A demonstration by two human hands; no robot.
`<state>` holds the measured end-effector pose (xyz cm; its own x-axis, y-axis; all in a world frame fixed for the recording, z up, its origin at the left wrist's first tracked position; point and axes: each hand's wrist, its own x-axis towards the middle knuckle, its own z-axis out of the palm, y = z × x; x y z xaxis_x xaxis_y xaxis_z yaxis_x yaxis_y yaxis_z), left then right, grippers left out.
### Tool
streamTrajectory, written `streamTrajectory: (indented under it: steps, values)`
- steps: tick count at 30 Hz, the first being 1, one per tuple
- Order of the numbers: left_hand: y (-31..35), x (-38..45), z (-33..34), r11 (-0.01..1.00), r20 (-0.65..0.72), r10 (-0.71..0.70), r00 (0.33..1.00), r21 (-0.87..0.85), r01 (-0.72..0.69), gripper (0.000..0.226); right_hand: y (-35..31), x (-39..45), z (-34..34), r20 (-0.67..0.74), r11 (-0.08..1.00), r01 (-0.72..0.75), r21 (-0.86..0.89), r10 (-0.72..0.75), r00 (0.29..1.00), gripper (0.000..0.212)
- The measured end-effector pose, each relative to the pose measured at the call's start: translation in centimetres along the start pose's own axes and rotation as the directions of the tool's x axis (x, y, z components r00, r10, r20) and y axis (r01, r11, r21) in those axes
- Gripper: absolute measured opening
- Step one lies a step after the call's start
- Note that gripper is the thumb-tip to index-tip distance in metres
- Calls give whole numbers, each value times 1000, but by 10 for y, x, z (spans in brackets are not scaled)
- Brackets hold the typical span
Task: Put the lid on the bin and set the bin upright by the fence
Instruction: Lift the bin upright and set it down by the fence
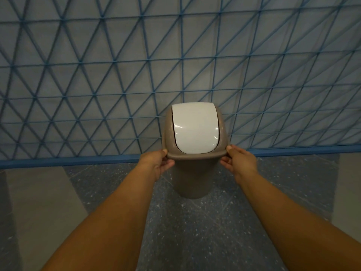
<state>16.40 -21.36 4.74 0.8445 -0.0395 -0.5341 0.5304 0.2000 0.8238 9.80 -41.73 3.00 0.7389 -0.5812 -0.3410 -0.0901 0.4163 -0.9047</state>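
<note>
1. The taupe bin is standing upright on the speckled dark floor, its far side sitting just in front of the blue lattice fence and the fence's bottom rail; whether it is actually touching the fence I am not able to tell
2. The domed lid is sitting on top of the bin, its lip lining up with the bin's mouth all along the near edge, and its white swing flap is lying closed and facing up towards the camera
3. The left hand is pinching the lid's rim at the left corner, thumb on top and fingers curling underneath, so it is clamped on the joint between lid and bin
4. The right hand is mirroring it at the right corner, thumb over the lip and fingers tucked below, likewise closed on the rim
5. Gripping both corners at once is probably serving to press the lid down evenly so that it seats all round instead of tipping to one side, while also steadying the tall, narrow-based bin against toppling
6. In my judgement the task is almost finished: the lid is looking seated and the bin is standing by the fence, leaving only a last check of the fit and letting go
</note>
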Motion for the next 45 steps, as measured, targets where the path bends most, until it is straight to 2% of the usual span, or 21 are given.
streamTrajectory:
  steps: [6, 12, 15, 18, 25, 45]
  values:
    - [3, 6, 1, 999, -27, 3, 1000, 33, -2, 31, -2, -1, -1, 26, 998, -52, 34, 51, 998, 39]
    - [21, 21, 3, 989, -119, 65, 991, 142, -48, 19, 12, -24, 6, 121, 986, -146, 77, 136, 983, 39]
    - [26, 29, 1, 980, -167, 64, 984, 197, -30, 22, 21, -32, 11, 113, 981, -157, 115, 144, 983, 39]
    - [24, 26, 1, 983, -154, 40, 987, 183, -12, 15, 15, -26, 10, 94, 982, -157, 101, 148, 985, 39]
    - [4, 1, 4, 993, -48, 8, 999, 122, -2, 27, -5, 0, 3, -2, 993, -112, 33, 112, 994, 39]
    - [3, 4, 6, 992, -99, 27, 995, 129, -14, 27, 1, 5, -1, -9, 994, -105, 33, 105, 994, 39]
